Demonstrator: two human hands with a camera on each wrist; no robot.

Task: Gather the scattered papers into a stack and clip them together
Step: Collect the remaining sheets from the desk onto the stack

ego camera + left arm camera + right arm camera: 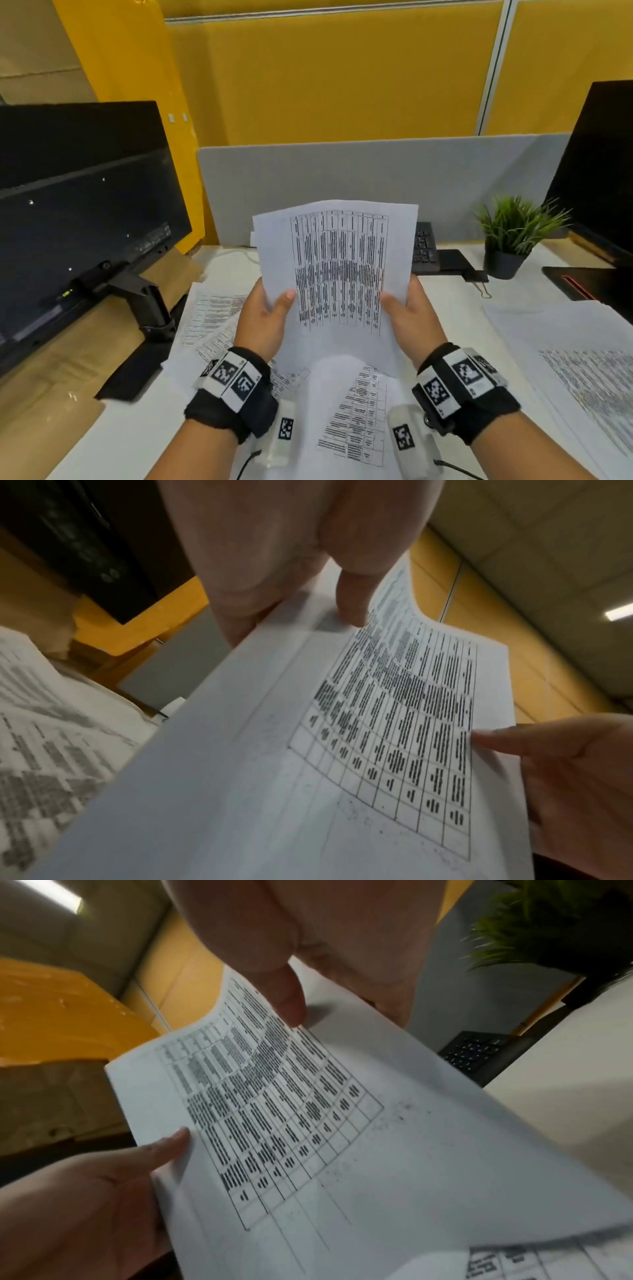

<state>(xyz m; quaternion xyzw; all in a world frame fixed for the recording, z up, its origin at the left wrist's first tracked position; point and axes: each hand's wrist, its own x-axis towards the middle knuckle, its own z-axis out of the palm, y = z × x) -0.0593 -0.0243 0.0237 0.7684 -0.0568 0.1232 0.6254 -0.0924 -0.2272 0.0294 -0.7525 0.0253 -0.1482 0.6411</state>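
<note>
I hold a thin stack of printed papers (337,270) upright above the desk, the top sheet showing a table of dark text. My left hand (265,313) grips its left edge, thumb on the front. My right hand (409,315) grips the right edge the same way. In the left wrist view the stack (308,750) runs from my left hand (349,599) across to my right hand (534,750). The right wrist view shows the stack (342,1123) between right hand (291,999) and left hand (137,1158). More printed sheets (356,411) lie loose on the desk. A binder clip (479,280) lies at the back right.
A dark monitor (78,205) on an arm stands at the left, another monitor (603,171) at the right. A potted plant (513,233) and a black keyboard (424,246) sit at the back by the grey divider (342,171). Further sheets (582,370) cover the right desk.
</note>
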